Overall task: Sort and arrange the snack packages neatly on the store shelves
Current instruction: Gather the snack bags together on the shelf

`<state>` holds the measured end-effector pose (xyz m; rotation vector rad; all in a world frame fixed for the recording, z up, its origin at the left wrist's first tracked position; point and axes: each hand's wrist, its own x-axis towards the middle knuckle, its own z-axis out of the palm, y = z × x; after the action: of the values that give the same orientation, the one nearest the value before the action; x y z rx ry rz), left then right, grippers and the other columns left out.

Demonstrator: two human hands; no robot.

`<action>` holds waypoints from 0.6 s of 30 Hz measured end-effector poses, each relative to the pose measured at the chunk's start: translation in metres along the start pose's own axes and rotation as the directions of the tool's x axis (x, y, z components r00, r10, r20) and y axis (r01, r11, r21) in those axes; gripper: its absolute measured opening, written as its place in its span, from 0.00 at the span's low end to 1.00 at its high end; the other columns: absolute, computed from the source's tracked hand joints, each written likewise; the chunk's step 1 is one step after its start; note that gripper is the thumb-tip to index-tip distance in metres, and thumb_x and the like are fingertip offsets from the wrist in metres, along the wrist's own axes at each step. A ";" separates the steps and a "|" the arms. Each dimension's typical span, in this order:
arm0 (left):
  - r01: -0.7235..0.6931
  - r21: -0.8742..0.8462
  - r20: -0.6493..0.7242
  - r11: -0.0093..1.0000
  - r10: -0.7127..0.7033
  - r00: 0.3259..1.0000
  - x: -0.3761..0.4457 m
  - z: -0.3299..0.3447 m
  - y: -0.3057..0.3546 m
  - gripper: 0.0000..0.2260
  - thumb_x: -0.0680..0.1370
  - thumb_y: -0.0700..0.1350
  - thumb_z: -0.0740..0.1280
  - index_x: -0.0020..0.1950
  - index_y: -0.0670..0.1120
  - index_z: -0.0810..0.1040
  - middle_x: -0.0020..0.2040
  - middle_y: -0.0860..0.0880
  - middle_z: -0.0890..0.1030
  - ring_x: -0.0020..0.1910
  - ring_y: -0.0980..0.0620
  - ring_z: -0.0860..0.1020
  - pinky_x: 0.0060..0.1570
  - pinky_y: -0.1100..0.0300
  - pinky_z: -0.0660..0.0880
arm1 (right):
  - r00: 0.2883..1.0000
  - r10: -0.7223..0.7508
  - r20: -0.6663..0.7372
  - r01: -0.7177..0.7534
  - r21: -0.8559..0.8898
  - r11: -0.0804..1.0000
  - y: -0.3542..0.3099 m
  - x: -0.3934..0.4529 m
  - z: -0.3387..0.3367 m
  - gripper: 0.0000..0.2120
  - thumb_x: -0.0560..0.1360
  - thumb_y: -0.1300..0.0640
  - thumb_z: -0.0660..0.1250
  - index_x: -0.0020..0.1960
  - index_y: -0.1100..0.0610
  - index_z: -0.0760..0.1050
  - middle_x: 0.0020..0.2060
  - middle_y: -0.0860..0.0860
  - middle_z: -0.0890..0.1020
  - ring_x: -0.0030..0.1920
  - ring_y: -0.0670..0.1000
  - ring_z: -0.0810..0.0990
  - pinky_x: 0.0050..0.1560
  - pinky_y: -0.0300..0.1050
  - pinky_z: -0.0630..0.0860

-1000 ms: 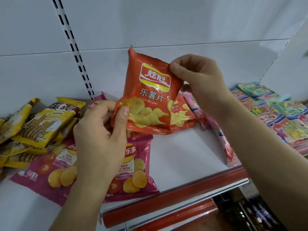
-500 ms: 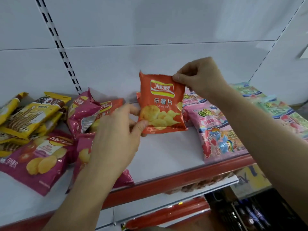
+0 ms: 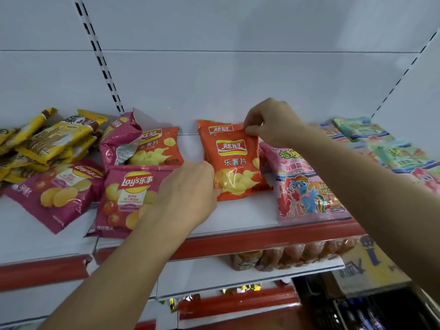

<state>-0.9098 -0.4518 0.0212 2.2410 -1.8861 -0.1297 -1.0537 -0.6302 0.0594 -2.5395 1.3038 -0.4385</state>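
On the far left of the white shelf lies a loose heap of yellow packets. Just right of them, 2 pink chip bags lie flat near the red front edge, and a 3rd pink bag is crumpled behind them, overlapping an orange chip bag that lies toward the back wall.

My left hand reaches in next, its fingers against the lower left edge of the orange bag I am placing; I cannot tell how far that grip closes, since the fingertips are hidden behind the hand. This bag lies face up in the middle of the shelf, its top resting over another orange bag whose upper part shows behind it. My right hand pinches the top right corner of the front bag between thumb and fingers.

Just beside it on the right lies a pink pony packet, and further right are blurred green packets.
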 end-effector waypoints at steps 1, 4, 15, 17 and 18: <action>0.003 -0.011 0.009 1.000 -0.002 1.000 0.000 0.002 0.000 0.12 0.79 0.54 0.69 0.44 0.49 0.71 0.35 0.52 0.70 0.39 0.46 0.75 0.37 0.54 0.70 | 1.000 0.000 -0.002 0.000 -0.001 1.000 0.001 0.001 0.001 0.04 0.79 0.58 0.70 0.52 0.53 0.83 0.46 0.48 0.83 0.46 0.48 0.79 0.43 0.38 0.71; 0.000 -0.017 0.026 1.000 0.001 1.000 0.001 0.007 0.001 0.13 0.78 0.55 0.71 0.43 0.50 0.71 0.35 0.52 0.70 0.38 0.48 0.75 0.37 0.55 0.70 | 1.000 -0.008 -0.002 0.008 0.005 1.000 0.004 0.002 0.006 0.05 0.79 0.59 0.70 0.51 0.53 0.83 0.47 0.49 0.84 0.47 0.48 0.79 0.46 0.41 0.72; -0.111 -0.022 -0.302 0.994 0.099 0.948 -0.006 -0.026 -0.030 0.08 0.79 0.54 0.68 0.44 0.52 0.77 0.36 0.53 0.80 0.40 0.48 0.79 0.39 0.50 0.78 | 0.989 -0.054 -0.136 0.063 0.062 0.996 -0.031 -0.005 0.005 0.06 0.80 0.55 0.68 0.56 0.52 0.80 0.48 0.47 0.81 0.42 0.46 0.77 0.39 0.39 0.71; -0.178 -0.077 -0.341 0.981 0.142 0.929 -0.006 -0.029 -0.051 0.06 0.77 0.52 0.68 0.43 0.53 0.76 0.32 0.56 0.76 0.37 0.51 0.76 0.38 0.51 0.77 | 0.988 -0.109 -0.113 0.121 0.104 0.987 -0.056 -0.006 0.013 0.05 0.79 0.54 0.68 0.54 0.51 0.80 0.44 0.46 0.82 0.39 0.44 0.76 0.42 0.42 0.74; -0.215 -0.097 -0.315 0.972 0.175 0.933 -0.006 -0.028 -0.061 0.05 0.76 0.52 0.69 0.43 0.53 0.76 0.32 0.58 0.74 0.38 0.53 0.74 0.38 0.53 0.75 | 0.985 -0.142 -0.095 0.153 0.122 0.981 -0.070 -0.005 0.020 0.06 0.78 0.53 0.68 0.54 0.51 0.81 0.43 0.46 0.83 0.40 0.46 0.76 0.46 0.43 0.76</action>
<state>-0.8462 -0.4327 0.0349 1.8521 -1.8573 0.1161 -0.9969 -0.5847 0.0653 -2.5425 1.0807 -0.6477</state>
